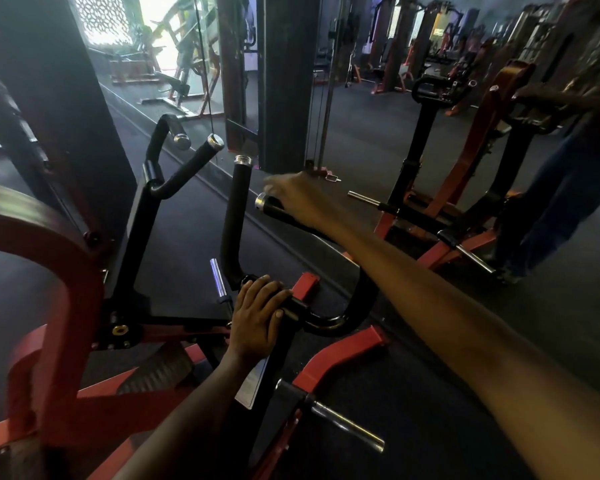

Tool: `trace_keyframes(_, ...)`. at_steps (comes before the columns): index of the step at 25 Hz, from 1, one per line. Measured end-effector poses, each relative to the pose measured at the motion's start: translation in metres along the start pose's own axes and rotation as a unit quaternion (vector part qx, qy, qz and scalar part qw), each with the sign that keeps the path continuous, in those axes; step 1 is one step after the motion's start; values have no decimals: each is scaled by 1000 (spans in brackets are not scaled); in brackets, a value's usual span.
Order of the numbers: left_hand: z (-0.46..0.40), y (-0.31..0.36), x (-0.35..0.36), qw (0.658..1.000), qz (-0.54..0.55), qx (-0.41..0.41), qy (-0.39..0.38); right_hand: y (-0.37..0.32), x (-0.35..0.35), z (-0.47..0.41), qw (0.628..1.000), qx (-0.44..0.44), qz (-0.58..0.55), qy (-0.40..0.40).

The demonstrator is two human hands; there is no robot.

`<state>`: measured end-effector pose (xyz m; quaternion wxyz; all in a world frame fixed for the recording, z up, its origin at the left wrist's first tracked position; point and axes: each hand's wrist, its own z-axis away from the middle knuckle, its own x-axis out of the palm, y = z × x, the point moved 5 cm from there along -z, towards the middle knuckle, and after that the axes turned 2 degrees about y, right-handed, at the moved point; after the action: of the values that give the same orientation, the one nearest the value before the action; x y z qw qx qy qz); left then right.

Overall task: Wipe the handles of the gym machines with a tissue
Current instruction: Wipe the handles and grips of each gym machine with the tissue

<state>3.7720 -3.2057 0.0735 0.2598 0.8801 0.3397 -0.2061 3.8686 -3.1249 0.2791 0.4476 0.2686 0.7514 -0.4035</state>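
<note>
No legible writing on handles (pixel 278 211)

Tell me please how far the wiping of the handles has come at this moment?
Nothing shows as finished. In hand: the right hand is on the angled grip near its metal cap; the tissue is not visible. The left hand holds the black bar at the base. Left: the upright grip and the mirror's far machines.

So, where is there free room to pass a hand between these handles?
Free: the gap between the upright grip and the angled grip, dark floor behind. Crowded: around the left hand on the U-bar, beside the chrome peg, and at the right hand.
</note>
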Motion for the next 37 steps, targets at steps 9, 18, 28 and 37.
trace_keyframes(9, 1, 0, 0, 1000, 4, 5, 0, 12, 9, 40, 970, -131, 196, -48)
trace_keyframes(18, 1, -1, -2, 1000, -2, 3, -1, 44, 1, 87, 978, -126, 167, 8)
trace_keyframes(28, 3, -1, -3, 1000, -5, -10, -20, 62, -40, 104, 989, 145, -34, 28)
trace_keyframes(37, 0, 0, 0, 999, 8, -4, -32, 34, -11, 94, 989, 98, 44, 99)
